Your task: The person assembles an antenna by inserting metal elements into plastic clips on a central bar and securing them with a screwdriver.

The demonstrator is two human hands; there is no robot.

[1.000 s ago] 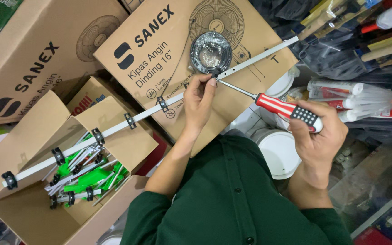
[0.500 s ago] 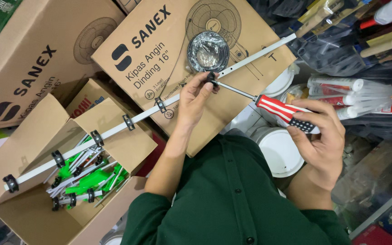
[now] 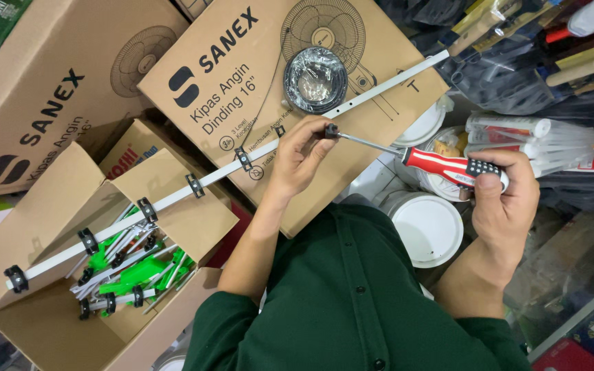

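— Since the earlier frame, what had shifted in the head view?

— Barely anything: the right hand had eased slightly lower, fingers wrapped around the red-handled screwdriver. The left hand pinched a small black clip at the tool's tip, just below the long white rail lying across the cardboard boxes.

— Which step?

— Fastening that clip, I judged. Next called for keeping the tip seated squarely while turning.

Your single head-worn camera looks steeply down, close over your green-shirted chest and brown cardboard cartons.
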